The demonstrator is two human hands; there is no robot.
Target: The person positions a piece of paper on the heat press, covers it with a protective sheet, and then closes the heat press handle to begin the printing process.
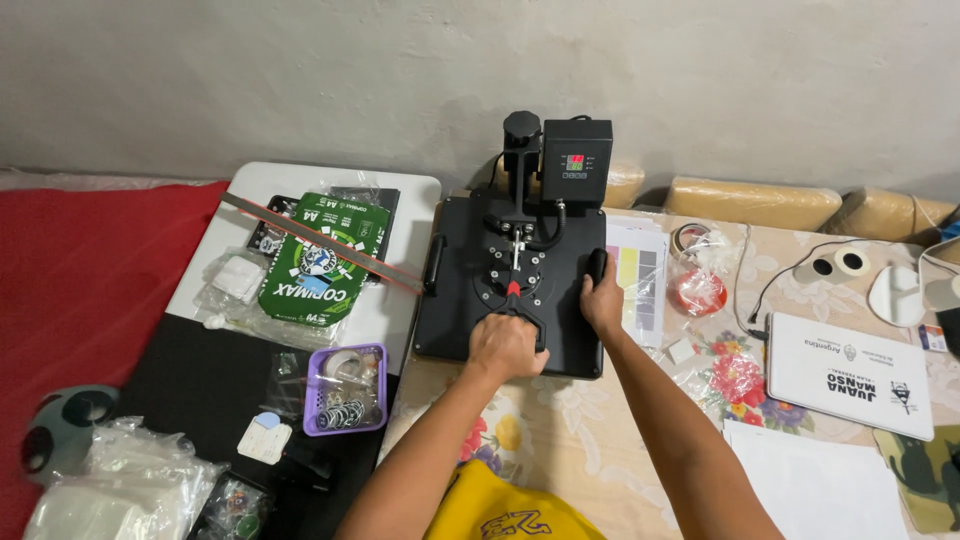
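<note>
A black heat press [510,285] sits on the flowered table [590,420] by the wall, its top plate down. The left hand [508,345] is clamped over the lever handle at the press's front edge, apparently to work the plate. The right hand [601,300] grips the black side handle [597,264] on the press's right edge, seemingly bracing it. A paper sheet [640,285] lies just right of the press; a purple basket [345,390] of small parts sits to its left.

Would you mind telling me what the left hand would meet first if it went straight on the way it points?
Probably the red-tipped centre hub of the black heat press; the left hand grips its handle.
</note>
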